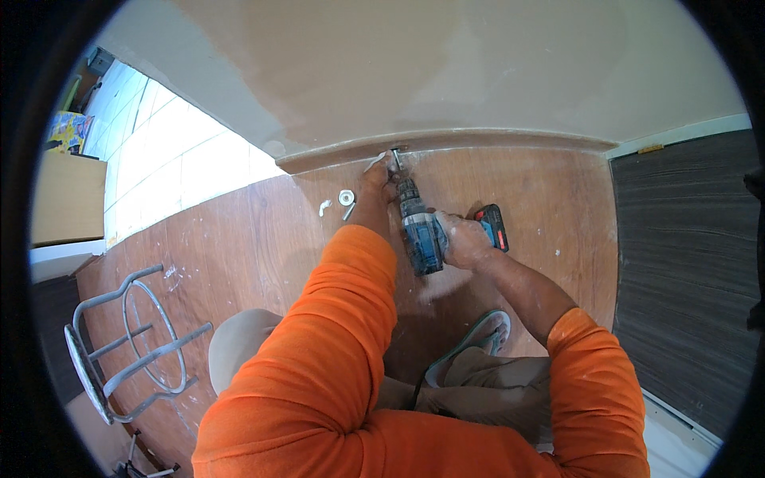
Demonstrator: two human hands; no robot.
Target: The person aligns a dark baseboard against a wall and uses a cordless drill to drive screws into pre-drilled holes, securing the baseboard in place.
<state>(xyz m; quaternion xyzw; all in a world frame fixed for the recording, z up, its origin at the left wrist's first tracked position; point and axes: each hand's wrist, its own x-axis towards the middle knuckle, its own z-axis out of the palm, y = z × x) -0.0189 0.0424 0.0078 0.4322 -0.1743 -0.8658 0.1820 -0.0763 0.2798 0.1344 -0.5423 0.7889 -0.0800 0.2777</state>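
The right hand (pixel 464 239) wraps tight around the blue drill (pixel 420 231); its tip meets the baseboard (pixel 494 142) by the floor; the left hand (pixel 379 180) pinches near the bit (pixel 396 162); the drill looks heavy and hard, so hold its thick handle.

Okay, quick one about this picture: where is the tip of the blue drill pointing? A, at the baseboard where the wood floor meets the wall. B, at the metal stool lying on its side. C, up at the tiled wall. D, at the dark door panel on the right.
A: the blue drill, gripped by the right hand, has its tip at the baseboard, with the left hand beside the bit.
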